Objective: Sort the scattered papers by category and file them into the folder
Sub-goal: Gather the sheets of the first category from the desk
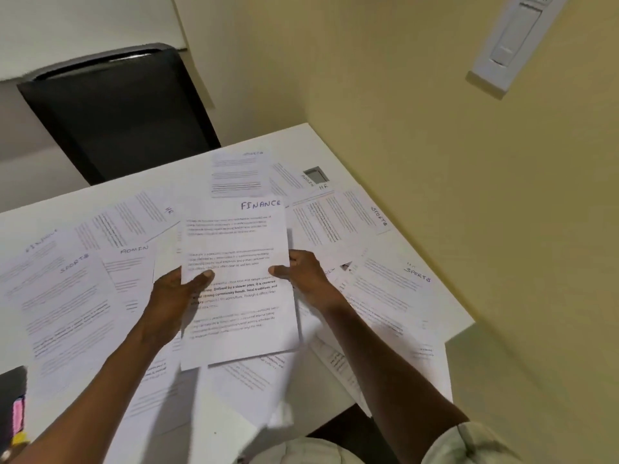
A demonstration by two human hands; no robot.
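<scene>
A sheet marked FINANCE (236, 249) is held up above the white table (288, 139), with at least one more sheet behind it. My left hand (174, 296) grips its left edge, thumb on the front. My right hand (303, 272) grips its right edge, thumb on the front as well. Several other papers lie scattered on the table, among them sheets marked SPORTS (63, 296), ADMIN (130, 262), HR (134, 219) and another SPORTS sheet (395, 283). No folder can be made out.
A black chair (120, 112) stands behind the table's far edge. A yellow wall (435, 128) closes off the right side, with a white switch plate (509, 41) on it. A dark object with pink and yellow parts (15, 410) sits at the left edge.
</scene>
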